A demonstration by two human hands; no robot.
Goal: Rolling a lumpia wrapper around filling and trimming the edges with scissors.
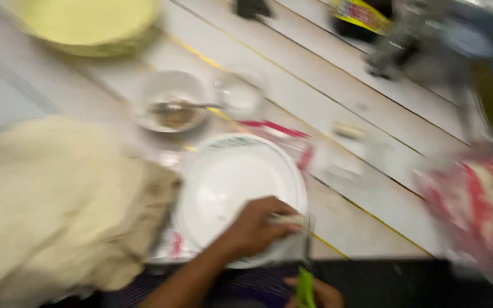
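Pale food [286, 219], a small roll-shaped piece too blurred to identify, is pinched in the fingers of the left hand [255, 228], which is curled closed around it over the near rim of a white plate [229, 177]. Just below that grip, at the bottom edge of the head view, the right hand [320, 294] shows only in part; a green object [305, 288] rises from it, but whether its fingers are clenched on that object cannot be told. Beyond the left hand's grip, past the plate, stands a small white bowl [169, 102] with brown contents and a spoon [186, 106], and beside it a clear glass [239, 96]. Left of the grip lies a cream cloth [58, 199]. Far beyond sits a yellow dish [87, 23]. Right of the grip is a red and white wrapper [480, 199].
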